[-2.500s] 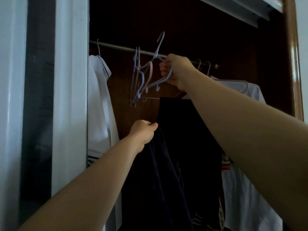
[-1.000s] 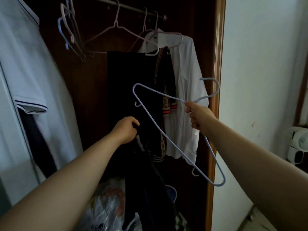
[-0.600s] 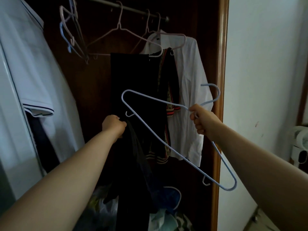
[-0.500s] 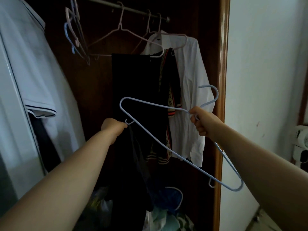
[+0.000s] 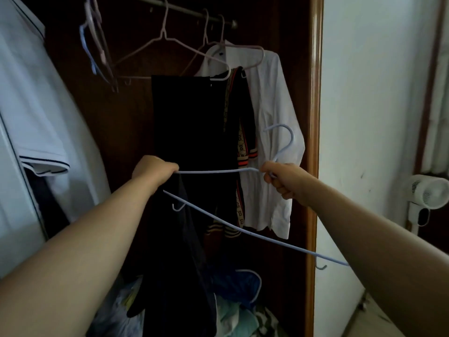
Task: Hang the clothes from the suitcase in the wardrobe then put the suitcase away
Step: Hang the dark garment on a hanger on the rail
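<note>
Both bare forearms reach forward from the lower corners of the view. The right hand [image 5: 284,178] is clenched on the neck of a light blue hanger [image 5: 243,231], just below its hook, which curls up above the knuckles. The hanger lies tilted and nearly flat: one shoulder runs level across to the left hand [image 5: 155,170], while the bottom bar slopes down to the right and disappears behind the right forearm. The left hand is curled tight round the top of a dark garment [image 5: 179,263], which hangs in a long fold below it towards the wardrobe floor. The hanger's shoulder ends at this fist, its corner hidden behind the hand, so I cannot tell whether it has entered the cloth.

Behind the hands, black trousers [image 5: 187,117] hang folded over a pink hanger [image 5: 165,42] on the rail [image 5: 184,9]. Just right of them hangs a patterned brown garment [image 5: 240,142] with red and dark stripes, and beside that a white shirt [image 5: 274,105], close to the wardrobe's right post [image 5: 314,117]. Towards the left end of the rail a bunch of empty hangers [image 5: 94,45] hangs together. A white polo shirt [image 5: 36,105] with dark trim on its sleeve fills the left edge. On the wardrobe floor lie a blue-rimmed bag [image 5: 243,283] and crumpled plastic bags [image 5: 121,307]. A small white fan [image 5: 427,193] sits against the wall at the far right.
</note>
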